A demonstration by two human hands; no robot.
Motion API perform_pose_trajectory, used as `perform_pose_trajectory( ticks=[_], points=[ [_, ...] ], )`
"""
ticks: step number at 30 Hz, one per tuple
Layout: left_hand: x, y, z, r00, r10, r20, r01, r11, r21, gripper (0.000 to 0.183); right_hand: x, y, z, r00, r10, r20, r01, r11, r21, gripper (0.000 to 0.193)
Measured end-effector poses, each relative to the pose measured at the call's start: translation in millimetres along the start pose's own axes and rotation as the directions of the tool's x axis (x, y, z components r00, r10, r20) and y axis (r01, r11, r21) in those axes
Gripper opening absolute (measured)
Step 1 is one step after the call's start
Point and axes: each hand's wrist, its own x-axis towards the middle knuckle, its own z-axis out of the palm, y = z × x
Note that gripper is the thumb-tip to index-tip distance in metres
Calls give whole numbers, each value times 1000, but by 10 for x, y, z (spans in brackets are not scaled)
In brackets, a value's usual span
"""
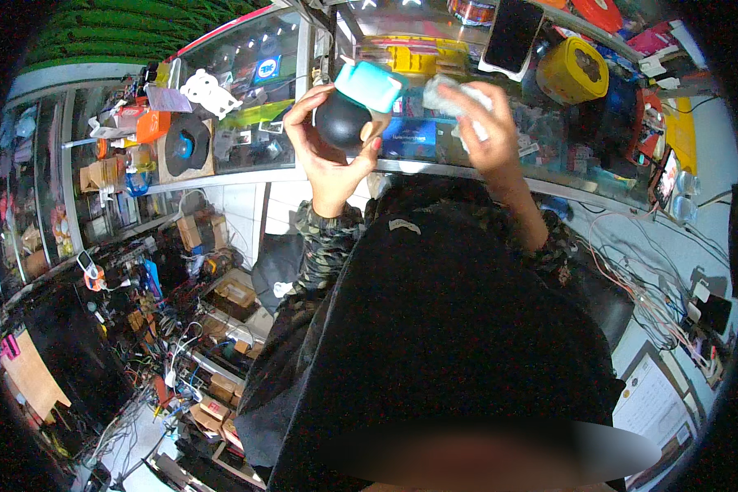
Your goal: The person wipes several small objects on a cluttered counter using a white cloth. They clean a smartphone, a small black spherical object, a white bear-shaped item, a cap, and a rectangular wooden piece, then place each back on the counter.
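My left hand [324,168] is wrapped round a figure-like object with a smooth black ball [341,123] and a turquoise block [371,86] at its far end. A beige patch shows on its right side, close to my thumb. To the right, apart from that object, my right hand [494,135] grips a crumpled white cloth [451,98], partly hidden by the fingers. Both hands are above the glass counter. A flat blue box [408,139] lies between them, lower down.
Farther right on the counter are a black-screened phone [512,37] and a yellow round container [562,72]. A white bear-shaped piece [209,93] and an orange box [152,126] lie left. Cables [631,275] hang at the right; cluttered shelves [213,328] stand lower left.
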Motion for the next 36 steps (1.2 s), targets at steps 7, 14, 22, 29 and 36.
perform_pose_trajectory(
  ticks=[7, 14, 22, 29, 36],
  points=[
    [-113, 104, 154, 902, -401, 157, 431, 839, -333, 80, 190, -219, -180, 990, -107, 89, 91, 980, 175, 43],
    [-205, 44, 160, 838, -514, 180, 499, 591, -634, 79, 64, -367, 117, 975, -219, 34, 220, 976, -5, 50],
    [-127, 29, 9, 949, -271, 159, 314, 822, -475, 60, 138, -113, 7, 997, -49, 59, 48, 999, 21, 52],
    [-106, 83, -35, 952, -230, 203, 216, 973, 87, 71, 175, -362, -120, 976, -184, 113, 194, 978, -81, 47],
    [-152, 51, 20, 969, -61, 241, 70, 997, -27, 61, 109, -273, 98, 960, -240, 145, 273, 919, -284, 50]
  ],
)
